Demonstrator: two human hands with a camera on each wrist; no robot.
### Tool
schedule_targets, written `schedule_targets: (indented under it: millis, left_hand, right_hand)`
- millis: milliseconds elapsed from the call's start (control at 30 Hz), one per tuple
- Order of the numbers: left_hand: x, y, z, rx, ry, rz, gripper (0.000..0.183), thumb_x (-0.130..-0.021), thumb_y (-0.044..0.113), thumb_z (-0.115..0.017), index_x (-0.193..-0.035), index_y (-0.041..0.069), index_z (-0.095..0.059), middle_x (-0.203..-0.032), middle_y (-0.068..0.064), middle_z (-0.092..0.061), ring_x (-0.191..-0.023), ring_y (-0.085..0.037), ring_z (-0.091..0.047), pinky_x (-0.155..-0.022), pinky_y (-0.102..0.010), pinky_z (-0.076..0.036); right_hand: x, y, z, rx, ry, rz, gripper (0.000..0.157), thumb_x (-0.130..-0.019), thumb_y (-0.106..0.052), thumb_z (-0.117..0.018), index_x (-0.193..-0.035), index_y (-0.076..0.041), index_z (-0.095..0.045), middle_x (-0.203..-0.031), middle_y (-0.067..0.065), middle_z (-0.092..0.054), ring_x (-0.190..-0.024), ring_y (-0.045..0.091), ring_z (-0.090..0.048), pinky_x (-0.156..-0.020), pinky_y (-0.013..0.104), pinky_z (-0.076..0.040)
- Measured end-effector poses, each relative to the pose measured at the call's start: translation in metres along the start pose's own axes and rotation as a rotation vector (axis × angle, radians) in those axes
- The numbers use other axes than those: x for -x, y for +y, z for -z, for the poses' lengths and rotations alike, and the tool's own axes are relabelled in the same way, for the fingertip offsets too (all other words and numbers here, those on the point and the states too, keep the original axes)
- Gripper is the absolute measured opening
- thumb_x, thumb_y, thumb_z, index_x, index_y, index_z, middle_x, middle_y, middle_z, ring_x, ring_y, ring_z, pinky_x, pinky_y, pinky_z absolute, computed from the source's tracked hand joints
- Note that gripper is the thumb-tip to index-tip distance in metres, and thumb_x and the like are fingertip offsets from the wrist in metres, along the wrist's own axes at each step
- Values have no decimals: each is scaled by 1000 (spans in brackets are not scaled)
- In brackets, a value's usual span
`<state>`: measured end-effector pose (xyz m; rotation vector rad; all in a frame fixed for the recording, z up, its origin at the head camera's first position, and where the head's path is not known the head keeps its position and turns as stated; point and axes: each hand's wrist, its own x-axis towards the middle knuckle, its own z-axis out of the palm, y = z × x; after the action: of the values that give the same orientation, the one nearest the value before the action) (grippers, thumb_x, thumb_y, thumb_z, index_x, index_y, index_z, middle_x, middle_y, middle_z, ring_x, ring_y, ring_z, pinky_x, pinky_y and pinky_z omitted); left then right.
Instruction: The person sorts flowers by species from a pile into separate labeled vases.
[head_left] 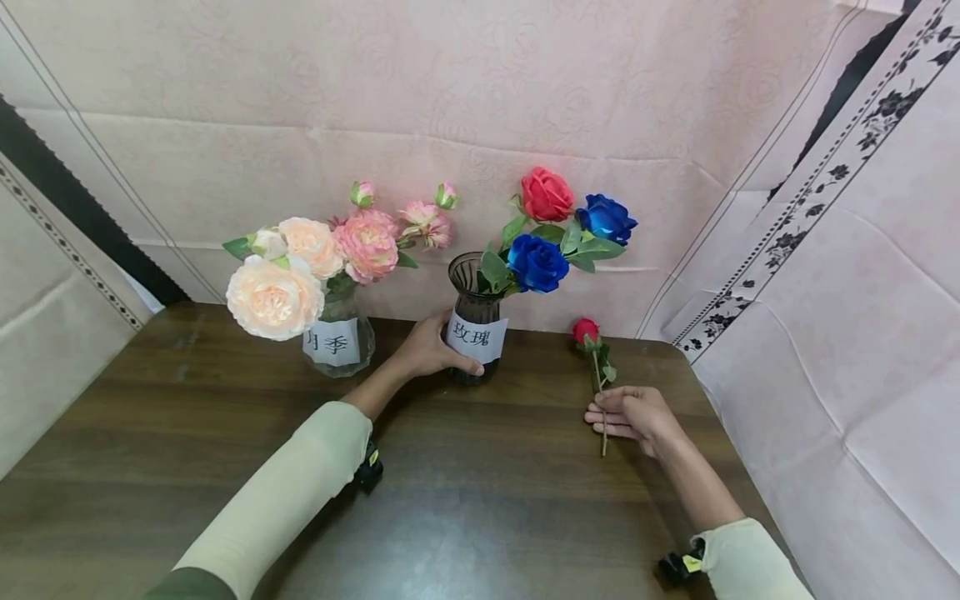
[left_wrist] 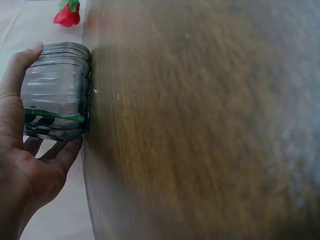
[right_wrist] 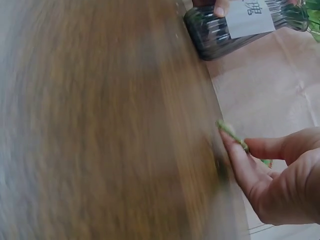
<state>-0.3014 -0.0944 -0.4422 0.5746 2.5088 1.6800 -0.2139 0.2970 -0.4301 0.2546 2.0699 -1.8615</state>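
My left hand [head_left: 433, 348] grips the lower body of a dark, ribbed glass vase [head_left: 478, 310], its thumb across the front below a white paper label [head_left: 477, 337] with handwritten characters. A red rose [head_left: 547, 195] and two blue roses [head_left: 537, 263] lean to the right out of that vase. In the left wrist view the vase's base [left_wrist: 57, 92] shows a green stem inside. To the right, my right hand [head_left: 637, 415] pinches a single red rosebud [head_left: 586, 331] by its thin stem between thumb and fingers. The right wrist view shows the stem's end [right_wrist: 227, 131] sticking out past the fingertips.
On the left stands a clear glass vase [head_left: 365, 343] with its own label, filled with peach flowers [head_left: 276, 298] and pink flowers [head_left: 367, 245]. Both vases are near the back edge of the brown wooden table [head_left: 450, 500]. Pale patterned cloth [head_left: 450, 75] hangs behind and at both sides.
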Motion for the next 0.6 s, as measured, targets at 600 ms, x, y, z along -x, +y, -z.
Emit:
schedule_targets:
  millis: [600]
  left_hand:
    - [-2,-3,0,-13,0,-6,76,-75,21,-108,-141,19,-70,-134,-7,-79,-127,-30,-73,-116,-55,-56]
  right_hand:
    - [-6,-15,-18,-305,41,106,12,-115,-4,-63,-122,-9,-72,-103,-1,-87,-98,12,-85,-91,30,-70]
